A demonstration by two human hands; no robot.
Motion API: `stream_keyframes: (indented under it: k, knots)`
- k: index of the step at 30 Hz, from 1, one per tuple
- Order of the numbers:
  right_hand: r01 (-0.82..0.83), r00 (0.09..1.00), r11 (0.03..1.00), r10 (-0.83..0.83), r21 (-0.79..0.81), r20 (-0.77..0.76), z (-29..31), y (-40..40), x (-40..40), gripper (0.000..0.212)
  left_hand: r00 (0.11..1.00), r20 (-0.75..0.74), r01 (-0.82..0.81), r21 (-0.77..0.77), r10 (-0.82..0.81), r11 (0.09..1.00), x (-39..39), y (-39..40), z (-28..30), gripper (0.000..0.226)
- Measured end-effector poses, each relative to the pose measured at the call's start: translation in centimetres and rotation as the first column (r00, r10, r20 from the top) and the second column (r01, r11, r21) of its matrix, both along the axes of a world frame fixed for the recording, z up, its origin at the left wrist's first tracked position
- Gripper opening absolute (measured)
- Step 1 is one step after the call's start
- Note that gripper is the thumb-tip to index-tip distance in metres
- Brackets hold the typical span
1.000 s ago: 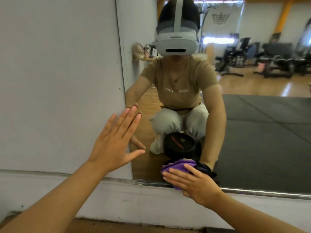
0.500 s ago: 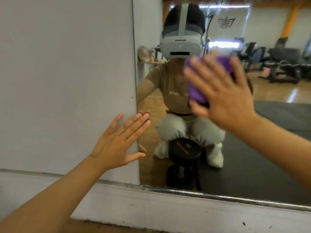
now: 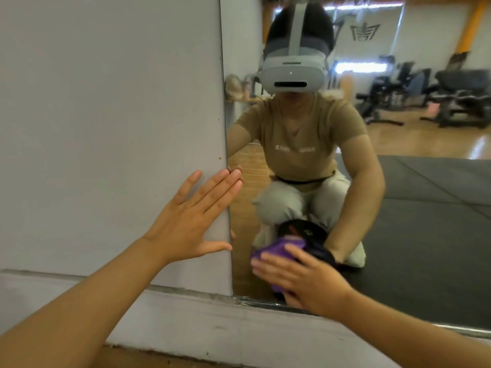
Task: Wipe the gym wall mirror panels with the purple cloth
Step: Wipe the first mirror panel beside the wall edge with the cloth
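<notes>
The wall mirror panel (image 3: 414, 235) fills the right half of the view, its left edge running down beside the white wall. My right hand (image 3: 300, 280) lies flat with fingers spread on the purple cloth (image 3: 276, 249) and presses it against the glass near the mirror's lower left corner. My left hand (image 3: 191, 221) rests flat on the wall, fingers straight, its fingertips at the mirror's left edge. The mirror reflects a crouching person in a headset.
A white wall (image 3: 106, 128) stands left of the mirror, with a pale baseboard ledge (image 3: 186, 322) below. A metal strip (image 3: 265, 304) frames the mirror's bottom edge. A black dumbbell, a dark floor mat and gym machines show in the reflection.
My right hand has swept the cloth up the glass to chest height of the reflection and back down to the lower left corner. My left hand has stayed flat on the wall.
</notes>
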State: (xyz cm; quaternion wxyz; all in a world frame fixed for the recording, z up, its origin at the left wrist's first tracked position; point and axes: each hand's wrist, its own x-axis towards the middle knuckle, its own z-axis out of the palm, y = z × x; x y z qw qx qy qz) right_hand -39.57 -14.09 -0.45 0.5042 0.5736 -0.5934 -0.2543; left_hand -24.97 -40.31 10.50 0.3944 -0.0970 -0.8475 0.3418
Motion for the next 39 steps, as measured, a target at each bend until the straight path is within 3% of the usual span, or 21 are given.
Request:
stream_keyframes:
  k: [3,7,11,15,19,21,24,28,32,36,39]
  knots:
    - [0.045,0.999,0.986,-0.044,0.162,-0.011,-2.5,0.4,-0.2,0.101,0.997,0.024,0.076,-0.011,-0.076,0.997,0.9,-0.3,2.2,0.088]
    - [-0.01,0.999,0.976,0.003,0.218,0.032,-0.1,0.2,-0.5,0.087,0.991,-0.069,0.116,-0.01,-0.117,0.993,0.6,-0.2,5.7,0.064]
    - [-0.117,0.983,0.993,0.117,-0.002,0.139,5.6,-0.8,-0.2,0.081,0.984,-0.15,0.096,-0.009,-0.096,0.995,-0.7,-0.2,8.0,0.06]
    - [-0.104,0.969,0.952,0.163,-0.288,0.187,12.6,-2.7,1.0,0.07,0.982,-0.142,0.119,-0.025,-0.121,0.993,-1.5,-0.6,8.7,0.059]
    - [-0.042,0.978,0.915,0.12,-0.4,0.172,12.4,-4.4,2.0,0.069,0.979,-0.129,0.159,-0.022,-0.16,0.987,-1.8,-1.2,8.7,0.057]
    - [-0.039,0.983,0.939,0.098,-0.342,0.156,9.6,-5.5,2.2,0.073,0.974,-0.137,0.181,-0.009,-0.18,0.983,-2.0,-1.2,8.6,0.056]
    - [-0.055,0.996,0.998,0.057,-0.024,0.07,3.3,-6.3,2.1,0.079,0.969,-0.159,0.194,0.018,-0.189,0.981,-2.2,-0.9,8.2,0.056]
    - [-0.014,0.999,0.983,0.007,0.185,0.04,-3.4,-5.1,2.0,0.081,0.973,-0.169,0.168,0.061,-0.156,0.984,-1.8,0.0,7.7,0.058]
    - [-0.021,0.999,0.99,0.015,0.14,0.043,-6.8,-4.5,1.9,0.087,0.976,-0.178,0.154,0.136,-0.128,0.979,-1.8,1.3,6.9,0.059]
    - [-0.066,0.993,0.988,0.051,0.142,0.104,-5.4,-3.7,1.5,0.077,0.977,-0.177,0.15,0.204,-0.115,0.967,-1.7,2.1,6.6,0.062]
    - [-0.096,0.99,0.994,0.09,0.05,0.104,-2.5,-2.5,0.8,0.076,0.976,-0.178,0.158,0.201,-0.123,0.967,-1.7,2.2,6.6,0.063]
